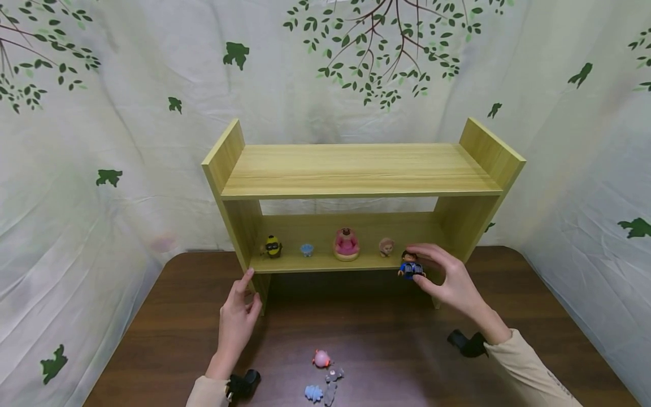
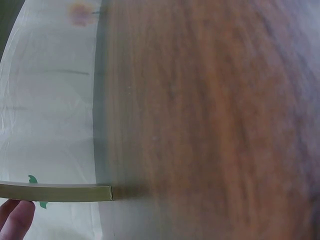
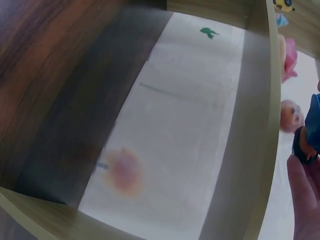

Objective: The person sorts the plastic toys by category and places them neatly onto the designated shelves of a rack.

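My right hand (image 1: 447,280) pinches a small toy figure (image 1: 409,265) with black hair and blue clothes between thumb and fingers. The figure is at the front edge of the middle board of a light wooden shelf (image 1: 361,169), near its right end. In the right wrist view, the figure's blue body (image 3: 313,120) shows beside the board. My left hand (image 1: 238,316) touches the left side panel of the shelf with its fingertips; in the left wrist view those fingers (image 2: 19,220) lie against the panel's edge (image 2: 60,192).
Along the middle board stand a yellow-and-black toy (image 1: 273,247), a small blue cup-like toy (image 1: 307,250), a pink bear (image 1: 347,246) and a small pinkish figure (image 1: 386,247). On the brown table (image 1: 168,339) lie a pink toy (image 1: 321,358), a blue toy (image 1: 313,393) and grey pieces (image 1: 330,390).
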